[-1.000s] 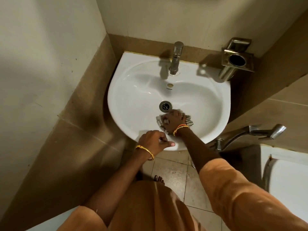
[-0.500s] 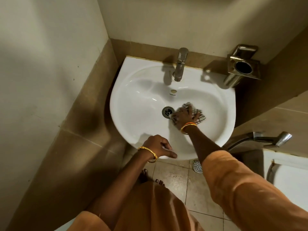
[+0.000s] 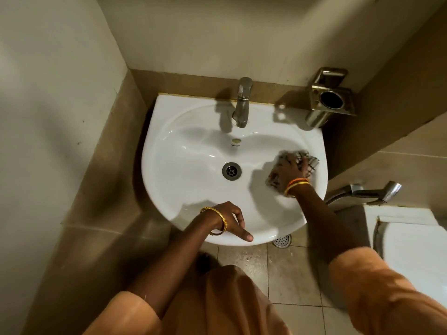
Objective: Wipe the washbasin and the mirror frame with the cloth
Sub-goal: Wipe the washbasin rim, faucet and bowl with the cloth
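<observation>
Right hand (image 3: 289, 171) presses checked cloth (image 3: 308, 163) flat, fingers spread, on washbasin (image 3: 193, 146) inner wall at 3 o'clock of drain (image 3: 231, 171); left hand (image 3: 229, 220), loosely curled, holding nothing, rests on rim at 6 o'clock, likely bracing; mirror frame not visible

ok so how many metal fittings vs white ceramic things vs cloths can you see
metal: 5 — tap, drain, holder, sprayer, floor drain
white ceramic: 2 — basin, toilet
cloth: 1 — cloth
total: 8

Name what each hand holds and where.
Right hand presses the cloth from above; left hand holds nothing, resting on the washbasin front rim.
</observation>
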